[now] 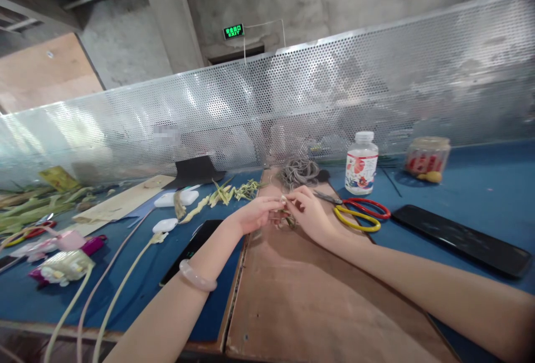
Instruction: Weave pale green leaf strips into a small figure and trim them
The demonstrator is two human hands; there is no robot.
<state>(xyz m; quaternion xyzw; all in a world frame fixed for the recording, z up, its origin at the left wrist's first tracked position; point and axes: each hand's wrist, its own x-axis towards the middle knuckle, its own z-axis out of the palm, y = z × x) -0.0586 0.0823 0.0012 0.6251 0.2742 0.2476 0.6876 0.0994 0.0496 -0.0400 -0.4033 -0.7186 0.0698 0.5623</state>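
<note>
My left hand [263,212] and my right hand [307,212] meet over the brown board [288,296], fingertips pinched together. Between them shows a small pale piece [283,199], too small to name, with thin green strands [288,219] hanging just below. Right beside my right hand lie scissors [359,213] with one red and one yellow handle loop. A tangle of grey cord [300,173] sits just behind my hands. Curled yellow-green plant strips [223,193] lie to the left of them.
A labelled plastic bottle [361,165], a jar [428,158] and a black phone [462,240] stand or lie on the right. Leftward are another dark phone [188,251], white cases [175,198], cables [119,279] and dried husks [37,209]. A perforated metal screen [200,112] closes the back.
</note>
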